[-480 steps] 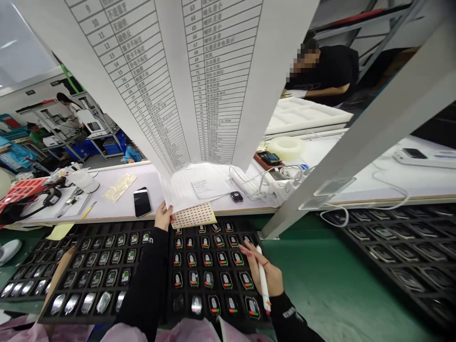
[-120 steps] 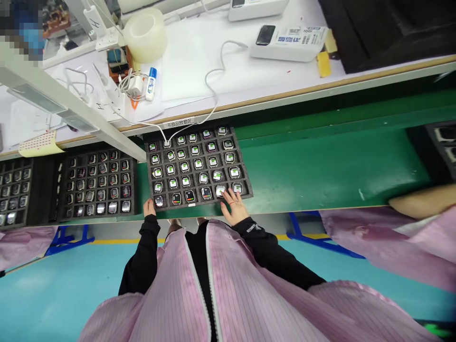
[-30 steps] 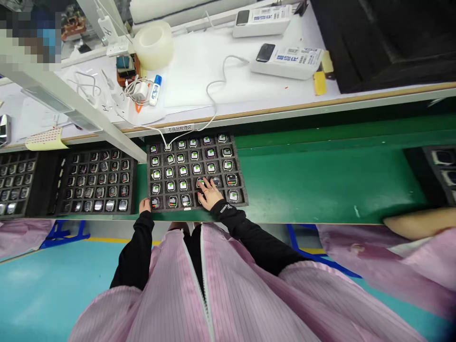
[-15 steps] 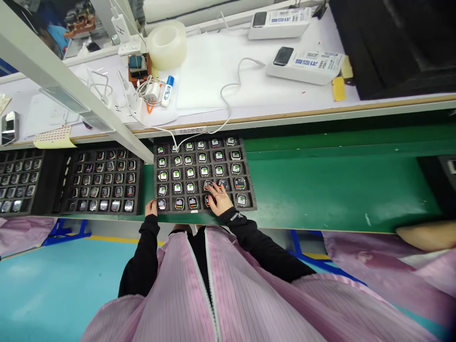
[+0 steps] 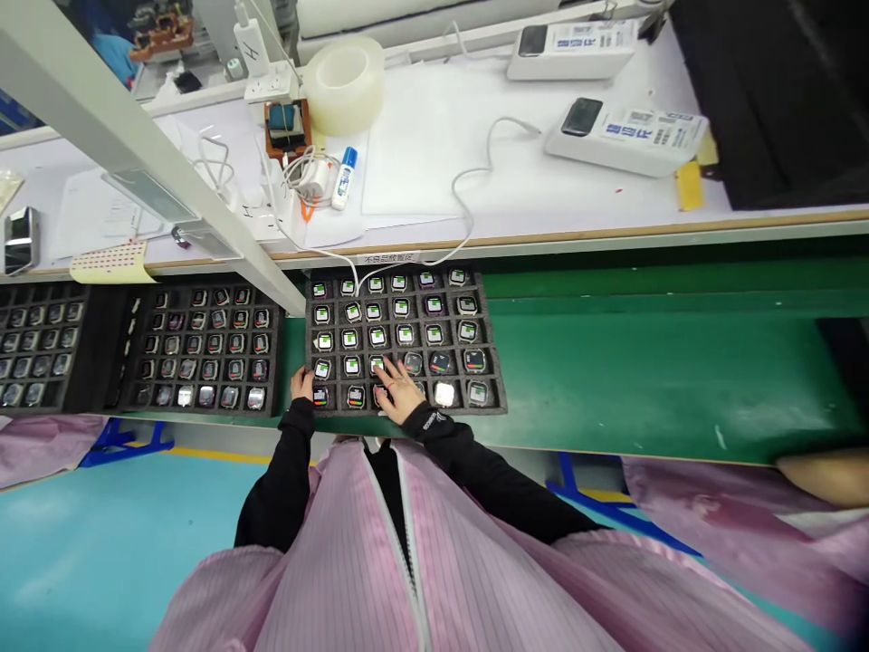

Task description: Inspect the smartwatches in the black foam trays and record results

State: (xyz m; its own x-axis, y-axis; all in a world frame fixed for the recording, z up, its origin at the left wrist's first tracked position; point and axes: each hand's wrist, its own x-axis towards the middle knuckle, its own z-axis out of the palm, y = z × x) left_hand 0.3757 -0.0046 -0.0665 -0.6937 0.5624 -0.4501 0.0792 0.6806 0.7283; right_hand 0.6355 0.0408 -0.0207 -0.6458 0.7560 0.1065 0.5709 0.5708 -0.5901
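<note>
A dark grey foam tray (image 5: 496,380) divided into cells lies in front of me, with small square smartwatches in it. Many watch screens are lit white and green. My left hand (image 5: 302,384) holds the tray's left wall near the front corner, its fingers closed against it. Over the two front rows is my right hand (image 5: 400,393), palm down with fingers apart. Its fingertips touch a lit smartwatch (image 5: 377,363) in the second row from the front. The hand partly covers the cells under it. A dark-screened smartwatch (image 5: 441,362) sits to its right.
More foam trays (image 5: 277,362) of watches stand on the left. A white cable (image 5: 453,186) hangs from the shelf (image 5: 516,237) onto the tray's back. On the shelf are white handheld devices (image 5: 628,136), a tape roll (image 5: 345,86) and a glue stick (image 5: 344,178). A slanted post (image 5: 156,172) rises left.
My right hand has moved left along the tray, off the darker watches onto a lit one. Two screens on the right look different. The view has shifted slightly; my left hand stays at the tray edge.
</note>
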